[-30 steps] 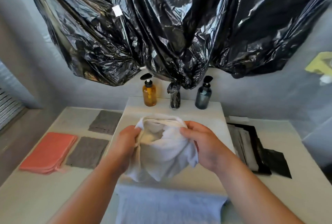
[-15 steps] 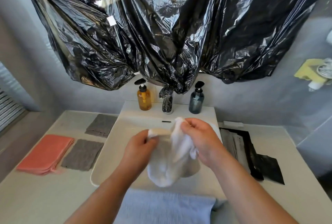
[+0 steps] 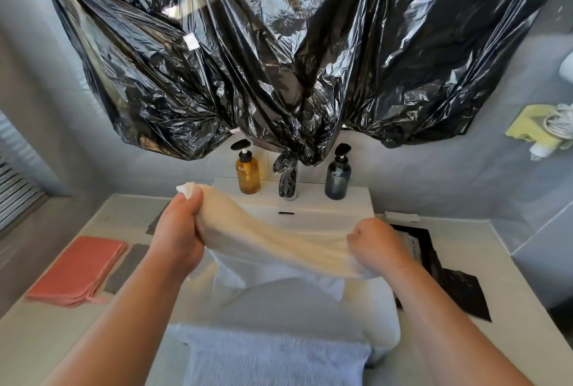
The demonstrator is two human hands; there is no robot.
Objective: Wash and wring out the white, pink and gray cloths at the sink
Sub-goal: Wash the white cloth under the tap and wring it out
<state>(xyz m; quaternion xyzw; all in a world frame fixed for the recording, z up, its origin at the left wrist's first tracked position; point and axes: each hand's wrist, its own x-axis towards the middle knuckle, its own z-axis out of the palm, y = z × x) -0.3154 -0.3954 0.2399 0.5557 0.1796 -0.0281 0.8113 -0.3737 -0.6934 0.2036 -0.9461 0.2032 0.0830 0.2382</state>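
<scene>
Head view: left hand [image 3: 178, 230], right hand [image 3: 376, 246] each clamp grip on white cloth [image 3: 273, 240], stretched over sink [image 3: 350, 202].

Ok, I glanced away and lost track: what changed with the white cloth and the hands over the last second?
The hands moved apart: the left hand went up and left, the right hand out to the right. The white cloth, bunched between them before, is now stretched long over the sink. Both hands kept their grip on it. The pink cloths and gray cloths stayed put.
</scene>
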